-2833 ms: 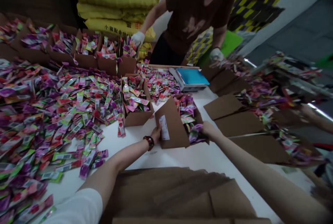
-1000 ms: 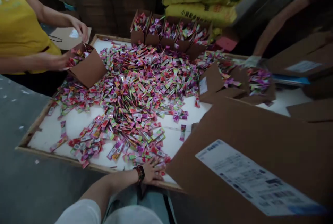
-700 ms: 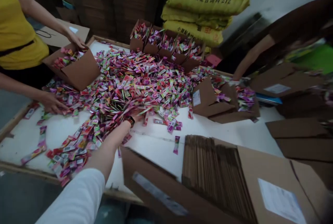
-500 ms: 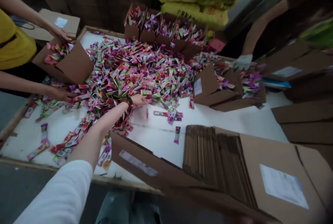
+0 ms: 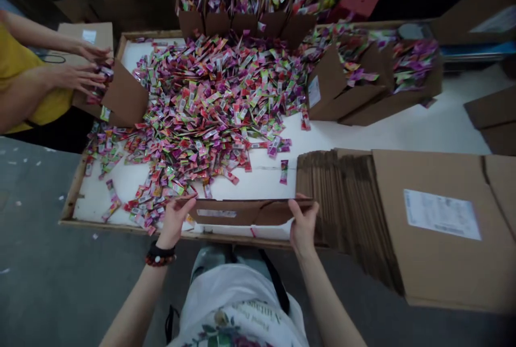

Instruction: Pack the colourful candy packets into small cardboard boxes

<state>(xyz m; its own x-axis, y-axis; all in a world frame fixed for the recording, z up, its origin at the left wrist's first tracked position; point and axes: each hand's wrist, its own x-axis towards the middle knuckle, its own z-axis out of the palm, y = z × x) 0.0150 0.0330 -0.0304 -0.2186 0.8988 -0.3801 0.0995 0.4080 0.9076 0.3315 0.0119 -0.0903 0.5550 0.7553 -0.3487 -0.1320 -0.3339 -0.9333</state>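
Between my two hands, at the table's near edge, is a flattened brown cardboard box (image 5: 245,212) with a white label on its side. My left hand (image 5: 176,219) grips its left end, thumb on the near face. At the other end my right hand (image 5: 302,221) pinches it the same way. Just beyond the box lies a big heap of small wrapped packets (image 5: 209,105) in pink, purple and green. To the right of my right hand leans a row of folded flat boxes (image 5: 346,202).
A wooden rim (image 5: 72,196) borders the white table (image 5: 258,177). Filled open boxes (image 5: 248,23) line the back, and more filled boxes (image 5: 342,99) stand at the right. At the left a co-worker in yellow has both hands (image 5: 80,67) at a tilted box (image 5: 127,97).
My left hand has drawn back from the packets and now grips the box's left end. The box has shifted to lie level before me. The co-worker's lower hand has risen to their box.
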